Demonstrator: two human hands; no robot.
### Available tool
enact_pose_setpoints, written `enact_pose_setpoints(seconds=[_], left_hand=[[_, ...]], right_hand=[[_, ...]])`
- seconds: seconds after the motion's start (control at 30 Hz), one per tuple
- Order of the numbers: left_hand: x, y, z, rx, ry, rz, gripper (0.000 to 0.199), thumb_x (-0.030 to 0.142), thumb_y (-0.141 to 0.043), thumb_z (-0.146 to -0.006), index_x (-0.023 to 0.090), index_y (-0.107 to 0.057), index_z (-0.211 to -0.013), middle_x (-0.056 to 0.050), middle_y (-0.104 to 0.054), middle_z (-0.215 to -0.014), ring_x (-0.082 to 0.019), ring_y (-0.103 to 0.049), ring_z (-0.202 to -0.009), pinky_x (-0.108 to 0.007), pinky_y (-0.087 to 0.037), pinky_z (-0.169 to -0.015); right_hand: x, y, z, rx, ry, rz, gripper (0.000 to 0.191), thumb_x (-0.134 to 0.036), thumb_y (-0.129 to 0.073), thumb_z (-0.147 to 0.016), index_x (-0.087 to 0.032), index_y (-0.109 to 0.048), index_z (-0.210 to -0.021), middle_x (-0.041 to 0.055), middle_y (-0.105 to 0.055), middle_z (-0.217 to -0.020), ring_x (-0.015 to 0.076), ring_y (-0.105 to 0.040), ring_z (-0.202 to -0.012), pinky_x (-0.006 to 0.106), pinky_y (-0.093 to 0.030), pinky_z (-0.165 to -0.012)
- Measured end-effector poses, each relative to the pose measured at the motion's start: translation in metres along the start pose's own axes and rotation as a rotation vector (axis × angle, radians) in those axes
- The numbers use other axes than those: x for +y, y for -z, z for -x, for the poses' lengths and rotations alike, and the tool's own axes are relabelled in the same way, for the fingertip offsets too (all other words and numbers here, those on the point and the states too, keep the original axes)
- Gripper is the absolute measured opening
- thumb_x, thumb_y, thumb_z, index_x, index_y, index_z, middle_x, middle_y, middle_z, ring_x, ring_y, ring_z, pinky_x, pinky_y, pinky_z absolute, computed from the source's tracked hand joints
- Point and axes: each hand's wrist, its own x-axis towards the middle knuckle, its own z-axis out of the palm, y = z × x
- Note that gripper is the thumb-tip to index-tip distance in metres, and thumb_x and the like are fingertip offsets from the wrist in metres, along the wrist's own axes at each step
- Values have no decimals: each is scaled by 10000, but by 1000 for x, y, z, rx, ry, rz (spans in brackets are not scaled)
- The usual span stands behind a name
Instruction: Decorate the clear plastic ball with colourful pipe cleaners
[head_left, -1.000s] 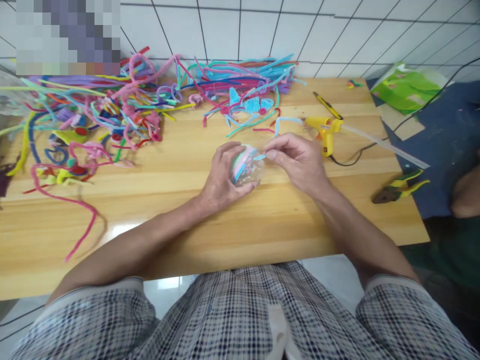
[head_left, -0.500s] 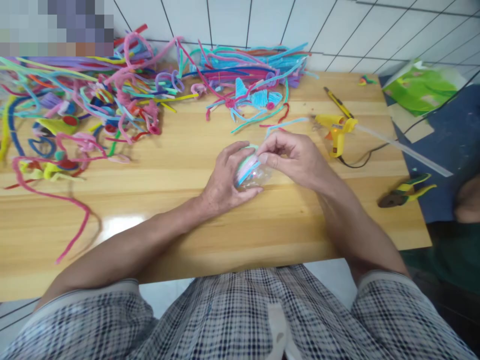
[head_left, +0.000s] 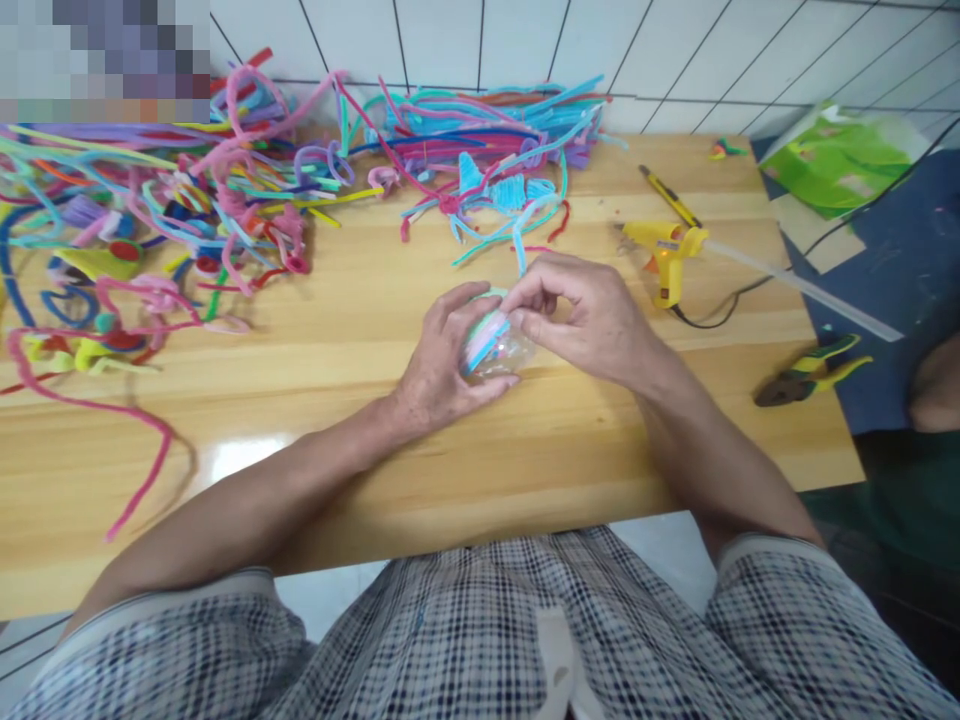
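Note:
My left hand (head_left: 442, 355) is curled around a clear, rounded plastic piece (head_left: 514, 357) that bears pink, green and blue fuzzy strips. A light blue pipe cleaner (head_left: 520, 245) is pinched between the thumb and forefinger of my right hand (head_left: 577, 315). Its free end sticks up beyond the knuckles and bends over at the top. The rest seems to lie along the pink strip on the plastic piece, though my fingers partly cover it. Both hands are close together above the wooden table (head_left: 360, 330).
Many coloured pipe cleaners (head_left: 247, 190) are heaped at the left, with a bundle (head_left: 510, 120) along the tiled wall. On the right are a yellow glue gun (head_left: 667, 255), a cutter knife (head_left: 670, 197), pliers (head_left: 810, 372) and a green bag (head_left: 840, 160). Part of another person shows at the right edge.
The free end of the light blue pipe cleaner has swung from pointing right to standing more upright. My right fingers stay at the plastic piece. The whole view has shifted slightly.

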Motion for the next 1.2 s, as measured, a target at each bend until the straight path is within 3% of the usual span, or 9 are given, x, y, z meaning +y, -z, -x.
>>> enact_pose_setpoints(seconds=[0.27,0.5,0.6,0.7,0.8,1.03,1.2], left_hand=[[-3,-1,0,-18,-20,60,924,741,-843,-933,352,-445,-1671,-180,-567,-1635,-420,-581,-1535,-692,-510,-1243],[-2,2,0,-50,-23,60,966,832,-796,-914,354,-438,-1673,-186,-560,-1631,-427,-570,-1540,-710,-513,-1243],[3,8,-2,-67,-25,78,856,762,-730,-1007,354,-418,-1692,-191,-558,-1635,-411,-550,-1560,-692,-509,-1255],[8,12,-4,-78,-13,90,659,598,-616,-1126,342,-412,-1698,-178,-555,-1640,-384,-539,-1572,-663,-493,-1275],[10,12,-5,-54,-4,66,603,518,-625,-1134,333,-436,-1676,-167,-560,-1631,-367,-550,-1558,-639,-488,-1281],[8,12,-5,-62,29,22,600,547,-637,-1114,338,-442,-1642,-163,-582,-1606,-371,-563,-1543,-660,-500,-1264],[9,14,-6,-66,35,5,578,553,-622,-1122,313,-461,-1622,-176,-587,-1596,-364,-576,-1530,-655,-517,-1249]], right_hand=[[4,-1,1,37,190,121,147,-118,-692,-945,-248,-755,-971,-3,-745,-901,188,-691,-878,377,-555,-870],[7,-4,4,51,239,172,199,-100,-661,-961,-267,-760,-1005,10,-767,-951,204,-703,-906,398,-581,-920],[10,-6,6,71,259,147,176,-132,-665,-987,-261,-778,-1030,11,-758,-947,203,-701,-893,390,-582,-892],[11,-8,8,81,242,144,170,-192,-667,-1030,-268,-802,-1100,17,-756,-968,212,-711,-914,399,-585,-896],[10,-5,8,66,188,141,140,-265,-683,-1061,-289,-811,-1112,25,-763,-979,229,-721,-951,424,-587,-939],[7,7,6,24,28,61,155,-435,-751,-1070,-297,-818,-1047,25,-763,-935,217,-696,-876,392,-579,-862],[9,8,8,41,13,62,173,-423,-733,-1084,-294,-842,-1047,15,-785,-905,206,-701,-853,376,-564,-850]])
